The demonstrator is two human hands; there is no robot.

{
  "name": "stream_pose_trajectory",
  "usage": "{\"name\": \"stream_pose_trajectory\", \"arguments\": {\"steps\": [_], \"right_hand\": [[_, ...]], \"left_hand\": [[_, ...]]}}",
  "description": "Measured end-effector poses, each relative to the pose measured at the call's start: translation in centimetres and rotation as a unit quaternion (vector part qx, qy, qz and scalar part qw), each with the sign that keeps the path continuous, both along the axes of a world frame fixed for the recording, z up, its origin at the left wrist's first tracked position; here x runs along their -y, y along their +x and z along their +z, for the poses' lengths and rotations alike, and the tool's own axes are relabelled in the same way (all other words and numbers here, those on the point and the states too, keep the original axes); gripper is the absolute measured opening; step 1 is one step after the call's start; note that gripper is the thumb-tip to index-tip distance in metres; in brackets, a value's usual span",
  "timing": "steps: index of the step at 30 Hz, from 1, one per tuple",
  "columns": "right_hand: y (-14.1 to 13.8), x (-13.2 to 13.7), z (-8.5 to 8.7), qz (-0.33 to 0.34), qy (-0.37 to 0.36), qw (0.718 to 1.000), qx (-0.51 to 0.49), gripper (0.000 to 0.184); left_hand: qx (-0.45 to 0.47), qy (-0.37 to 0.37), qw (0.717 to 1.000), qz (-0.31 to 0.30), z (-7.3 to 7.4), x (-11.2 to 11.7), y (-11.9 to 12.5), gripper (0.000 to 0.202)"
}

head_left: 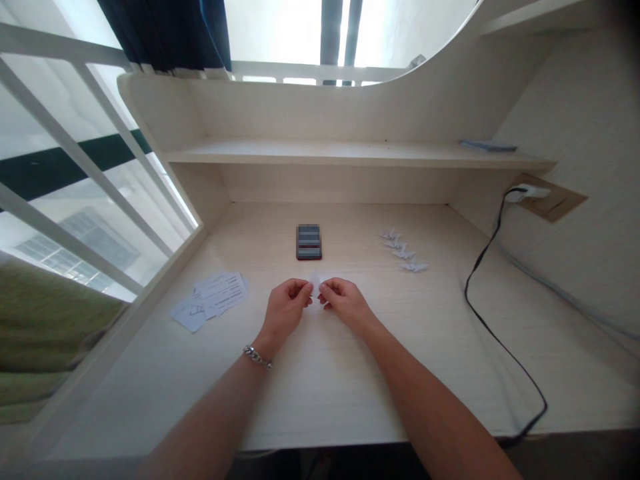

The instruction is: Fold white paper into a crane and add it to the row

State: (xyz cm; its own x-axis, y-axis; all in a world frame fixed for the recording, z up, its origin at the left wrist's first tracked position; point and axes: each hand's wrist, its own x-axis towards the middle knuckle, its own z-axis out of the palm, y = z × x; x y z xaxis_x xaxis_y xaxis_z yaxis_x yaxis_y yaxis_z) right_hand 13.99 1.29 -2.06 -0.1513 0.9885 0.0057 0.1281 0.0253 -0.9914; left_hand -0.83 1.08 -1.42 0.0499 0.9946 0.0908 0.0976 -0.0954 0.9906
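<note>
Both my hands meet over the middle of the pale wooden desk [320, 387]. My left hand [287, 303], with a bracelet on its wrist, and my right hand [343, 301] each pinch one side of a small white piece of paper [320, 279], fingers closed on it. The paper is partly hidden by my fingers. Just beyond it lies a dark phone [309, 241], flat on the desk.
A row of small folded white paper figures [404, 252] lies at the right rear. Loose printed paper slips [213, 299] lie at the left. A black cable [493, 320] runs from a wall socket [533, 193] across the desk's right side. A shelf [350, 155] spans the back.
</note>
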Motion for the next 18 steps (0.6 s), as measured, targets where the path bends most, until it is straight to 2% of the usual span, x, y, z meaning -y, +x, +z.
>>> {"name": "stream_pose_trajectory", "arguments": {"steps": [7, 13, 18], "right_hand": [[0.01, 0.18, 0.53, 0.009, -0.017, 1.000, -0.020, 0.028], [0.19, 0.04, -0.03, 0.010, 0.016, 0.999, 0.043, 0.027], [-0.12, -0.04, 0.16, -0.017, -0.013, 0.997, -0.074, 0.026]], "left_hand": [[0.012, -0.004, 1.000, -0.006, -0.11, 0.13, 0.13, 0.028], [0.037, -0.011, 0.999, -0.031, -0.15, 0.29, 0.34, 0.026], [0.066, -0.016, 0.998, -0.018, 0.17, 0.23, 0.33, 0.025]]}}
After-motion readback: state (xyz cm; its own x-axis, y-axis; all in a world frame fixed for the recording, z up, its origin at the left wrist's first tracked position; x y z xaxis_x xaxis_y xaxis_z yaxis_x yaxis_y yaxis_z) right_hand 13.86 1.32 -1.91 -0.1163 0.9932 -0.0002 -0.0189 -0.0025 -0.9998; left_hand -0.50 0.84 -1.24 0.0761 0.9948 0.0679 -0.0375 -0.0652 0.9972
